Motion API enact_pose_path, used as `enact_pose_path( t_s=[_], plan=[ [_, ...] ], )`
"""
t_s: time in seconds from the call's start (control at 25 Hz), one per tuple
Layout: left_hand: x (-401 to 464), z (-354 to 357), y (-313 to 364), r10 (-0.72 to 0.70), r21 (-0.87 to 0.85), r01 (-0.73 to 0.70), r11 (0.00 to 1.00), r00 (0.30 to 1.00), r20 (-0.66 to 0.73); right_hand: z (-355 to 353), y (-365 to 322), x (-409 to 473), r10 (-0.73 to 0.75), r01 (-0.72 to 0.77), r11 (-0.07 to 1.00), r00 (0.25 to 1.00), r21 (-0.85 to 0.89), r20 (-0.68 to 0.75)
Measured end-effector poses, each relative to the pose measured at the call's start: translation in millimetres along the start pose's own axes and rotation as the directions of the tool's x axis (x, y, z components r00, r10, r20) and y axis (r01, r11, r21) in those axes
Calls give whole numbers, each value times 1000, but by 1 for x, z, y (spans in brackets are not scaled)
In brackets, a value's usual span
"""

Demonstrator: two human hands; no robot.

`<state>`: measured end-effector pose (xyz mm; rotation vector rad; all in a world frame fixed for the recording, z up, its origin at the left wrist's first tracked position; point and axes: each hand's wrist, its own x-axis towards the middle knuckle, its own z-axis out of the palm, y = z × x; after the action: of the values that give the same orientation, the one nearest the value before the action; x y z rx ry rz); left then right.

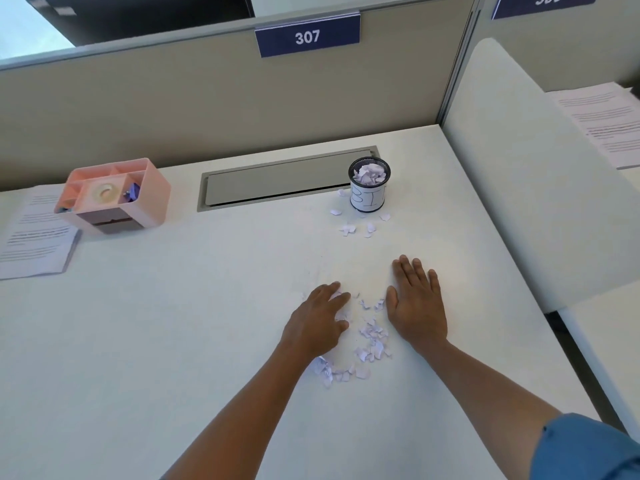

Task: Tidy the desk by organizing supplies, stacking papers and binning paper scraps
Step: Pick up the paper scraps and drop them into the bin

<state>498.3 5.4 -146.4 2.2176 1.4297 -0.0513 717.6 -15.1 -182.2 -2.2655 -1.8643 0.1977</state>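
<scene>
The right hand [417,306] lies flat on the white worktop [173,341], palm down, fingers straight and slightly spread, holding nothing. The left hand [317,322] rests opposite it with fingers loosely bent over some torn bits; whether it grips any of them cannot be told. Between and just below the two hands sits a loose pile of small white torn paper scraps [370,341], some touching the left hand's fingers.

Farther back, a second scatter of paper scraps [356,226] lies just in front of a black mesh cup with a white paper label [369,185], which stands upright and is filled with crumpled scraps. Behind it runs a grey recessed cable flap [277,183]. At the far left, a pink plastic desk organiser [114,197] holds a tape roll and stands partly on a printed paper sheet [34,237]. A blue sign reading 307 [307,37] hangs on the beige partition [173,109].
</scene>
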Motion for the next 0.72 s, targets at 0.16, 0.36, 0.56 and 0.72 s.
enact_pose_path(
  t_s=[0.16, 0.36, 0.56, 0.72],
  plan=[
    [-19, 5, 3, -1, 52, 4, 999, 999, -52, -1, 0, -2, -2, 2, 1000, 1000, 6, 0],
    [-25, 11, 4, -20, 57, 30, 998, 987, -160, 0, -1, -2, 0, 0, 1000, 1000, 4, 23],
    [-12, 1, 1, -13, 6, 15, 1000, 983, -182, 0, -1, -2, -8, 7, 1000, 1000, 4, 15],
    [15, -19, 8, -7, -52, -6, 999, 971, -239, 1, 0, -2, -17, 17, 1000, 1000, 2, 0]
  ],
)
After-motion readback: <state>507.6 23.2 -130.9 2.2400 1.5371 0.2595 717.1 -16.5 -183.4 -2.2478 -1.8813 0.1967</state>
